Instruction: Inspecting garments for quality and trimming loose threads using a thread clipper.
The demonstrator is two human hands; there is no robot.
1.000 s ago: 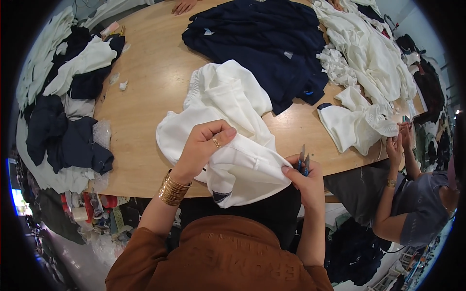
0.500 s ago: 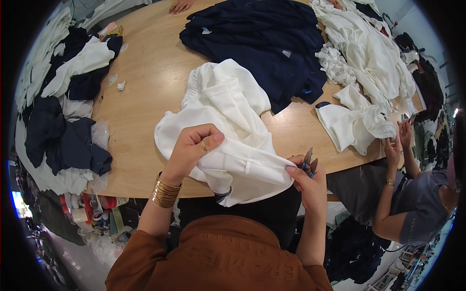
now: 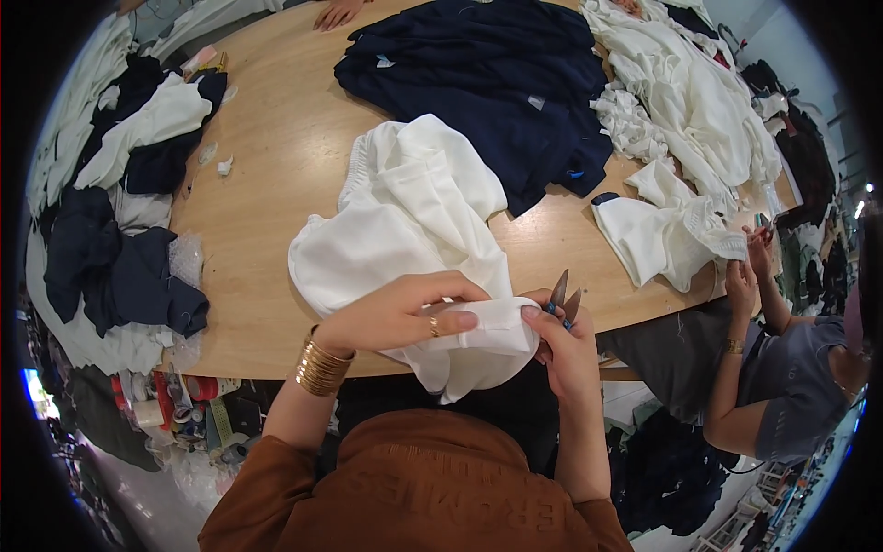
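Since a second ago the left hand [image 3: 395, 317] has slid rightward along the folded edge of the white garment [image 3: 405, 230], meeting the right hand [image 3: 561, 345] so the fold now bunches between them. The left fingers, one wearing a ring, lie pressed together over the cloth with the thumb beneath, pinching the hem. The right hand grips small thread snips [image 3: 562, 296], blades pointing up, its fingertips also touching the fabric. The garment spills over the near edge of the wooden table [image 3: 267, 184], just in front of a navy garment pile [image 3: 478, 74]. At right, another person's hands [image 3: 740, 276] work a white piece [image 3: 658, 230].
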